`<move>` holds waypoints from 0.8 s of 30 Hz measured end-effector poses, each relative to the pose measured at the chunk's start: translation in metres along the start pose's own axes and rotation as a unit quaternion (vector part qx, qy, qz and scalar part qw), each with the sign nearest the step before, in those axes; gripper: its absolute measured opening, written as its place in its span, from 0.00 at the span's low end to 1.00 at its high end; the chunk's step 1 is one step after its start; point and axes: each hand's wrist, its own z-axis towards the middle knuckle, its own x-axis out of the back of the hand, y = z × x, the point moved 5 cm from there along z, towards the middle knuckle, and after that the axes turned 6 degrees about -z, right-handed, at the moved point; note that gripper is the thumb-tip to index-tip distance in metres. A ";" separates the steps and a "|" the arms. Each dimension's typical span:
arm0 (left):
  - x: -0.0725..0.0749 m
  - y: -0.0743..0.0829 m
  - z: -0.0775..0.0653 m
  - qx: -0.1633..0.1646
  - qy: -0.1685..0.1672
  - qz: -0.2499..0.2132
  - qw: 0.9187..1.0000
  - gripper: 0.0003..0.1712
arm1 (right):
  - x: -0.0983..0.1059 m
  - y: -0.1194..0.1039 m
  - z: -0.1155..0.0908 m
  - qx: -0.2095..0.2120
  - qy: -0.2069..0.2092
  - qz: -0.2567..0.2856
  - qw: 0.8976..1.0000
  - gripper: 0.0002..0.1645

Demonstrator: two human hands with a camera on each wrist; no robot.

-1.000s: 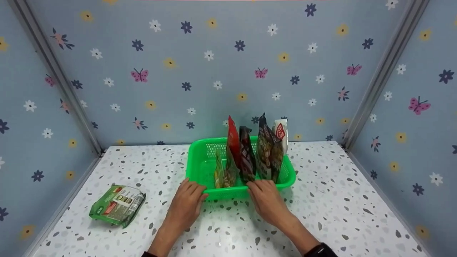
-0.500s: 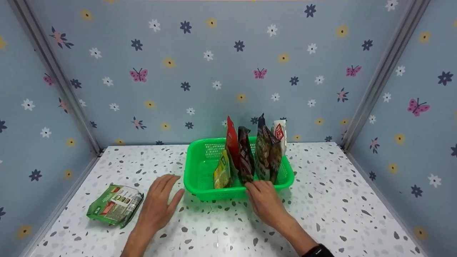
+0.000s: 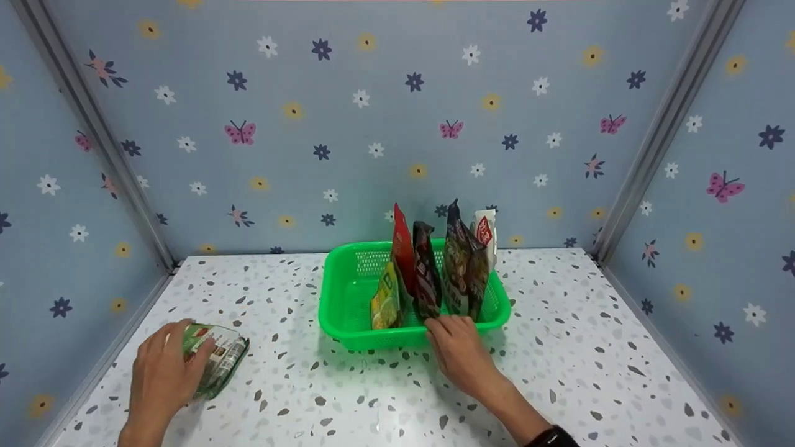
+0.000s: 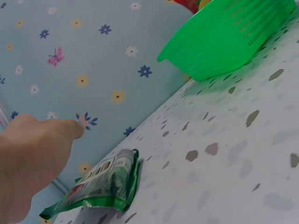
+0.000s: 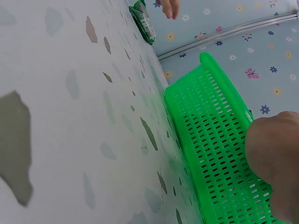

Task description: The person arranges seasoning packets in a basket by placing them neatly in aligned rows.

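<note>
A green food packet (image 3: 218, 363) with a pale printed front lies flat on the table at the left. Just over it hovers my left hand (image 3: 163, 372), fingers spread and thumb apart; in the left wrist view this hand (image 4: 39, 156) shows above the packet (image 4: 105, 182). My right hand (image 3: 461, 347) grips the near rim of a green plastic basket (image 3: 385, 339), fingers curled over the edge. Inside the basket stand a small yellow packet (image 3: 386, 301), a red packet (image 3: 404, 245), dark brown packets (image 3: 427, 273) and a white one (image 3: 486, 233).
The speckled white table (image 3: 348, 397) runs up to a blue flowered back wall (image 3: 372, 124). Side panels with metal corner strips close off left and right. The basket's left part shows its bare floor.
My left hand has let go of the basket's near left rim and moved left to above the green packet. The small yellow packet has turned its face forward. My right hand stays on the rim.
</note>
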 end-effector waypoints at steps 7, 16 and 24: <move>0.000 -0.046 0.003 0.156 -0.133 0.067 0.977 0.62 | 0.000 -0.001 -0.001 0.002 0.008 -0.005 1.000 0.11; -0.009 -0.066 0.001 0.259 -0.205 0.047 0.943 0.80 | 0.001 -0.001 0.000 -0.006 0.001 -0.002 1.000 0.12; -0.010 -0.064 -0.003 0.286 -0.167 -0.035 0.943 0.74 | 0.001 -0.002 0.000 0.008 0.015 -0.017 1.000 0.12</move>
